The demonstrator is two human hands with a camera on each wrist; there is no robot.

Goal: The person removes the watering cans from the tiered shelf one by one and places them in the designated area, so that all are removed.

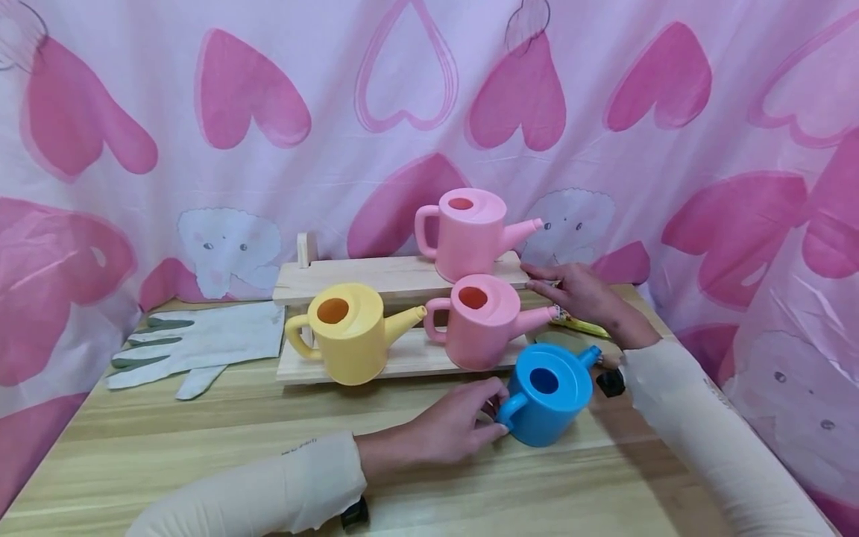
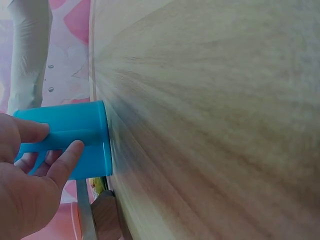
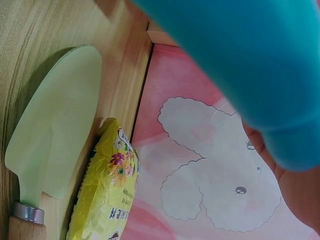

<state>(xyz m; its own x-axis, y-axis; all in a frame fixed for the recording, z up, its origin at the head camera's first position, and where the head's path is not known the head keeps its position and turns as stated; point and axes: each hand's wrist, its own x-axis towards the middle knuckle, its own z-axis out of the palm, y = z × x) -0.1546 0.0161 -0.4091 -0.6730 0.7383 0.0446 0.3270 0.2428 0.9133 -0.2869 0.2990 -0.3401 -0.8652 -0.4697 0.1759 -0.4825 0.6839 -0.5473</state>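
My left hand point(image 1: 456, 421) pinches the handle of a blue watering can point(image 1: 553, 395) in front of the wooden shelf stand. Its spout points right and away. I cannot tell whether its base touches the table. In the left wrist view, fingers point(image 2: 65, 162) lie around the blue can's handle. My right hand point(image 1: 580, 291) reaches past the can, its extended fingers touching the right end of the upper shelf board point(image 1: 376, 276). In the right wrist view the blue can hides most of that hand. One pink watering can point(image 1: 470, 235) stands on the upper board.
The lower board point(image 1: 419, 354) bears a yellow watering can point(image 1: 352, 339) and another pink can point(image 1: 479, 328). A grey-white glove point(image 1: 215, 339) lies left of the stand. To its right lie a green trowel point(image 3: 60, 120) and a yellow packet point(image 3: 107, 185). A heart-patterned curtain point(image 1: 322, 171) hangs behind.
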